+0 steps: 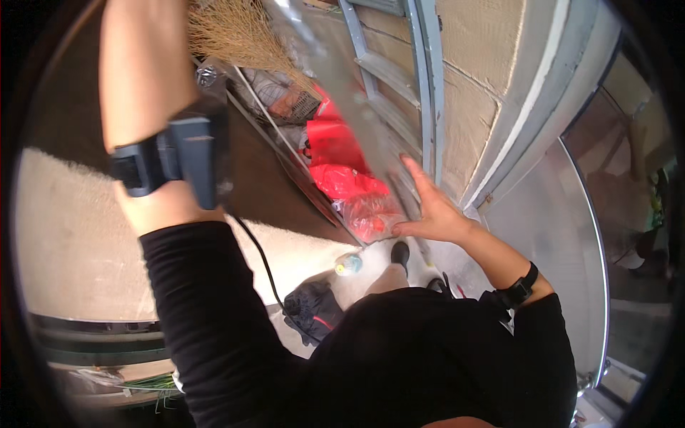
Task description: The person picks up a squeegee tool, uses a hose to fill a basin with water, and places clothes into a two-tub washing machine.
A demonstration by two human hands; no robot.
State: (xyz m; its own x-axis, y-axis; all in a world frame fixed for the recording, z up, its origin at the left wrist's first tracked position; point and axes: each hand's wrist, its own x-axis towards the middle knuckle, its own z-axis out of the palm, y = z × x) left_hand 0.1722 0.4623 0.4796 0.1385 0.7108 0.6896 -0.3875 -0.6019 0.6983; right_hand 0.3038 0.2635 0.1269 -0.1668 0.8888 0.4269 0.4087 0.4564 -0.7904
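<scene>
My right hand (441, 214) is at the lower part of a long grey, glossy panel (349, 103) that slants up toward the top left. Its thumb and a finger stand apart and lie against the panel's edge; the other fingers are partly hidden. The panel is blurred, and I cannot tell what it is made of. My left arm (153, 78), with a dark strapped device on it, reaches up past the top edge, so the left hand is out of sight. Red plastic bags (342, 160) lie just left of the panel, beside a clear bag (371, 214).
A straw broom (246, 36) is at the top, left of the panel. A grey-blue ladder (389, 78) leans by the tiled wall (471, 93). Near my feet are a plastic bottle (349, 265) and a black bag (312, 308). A cable hangs from my left arm.
</scene>
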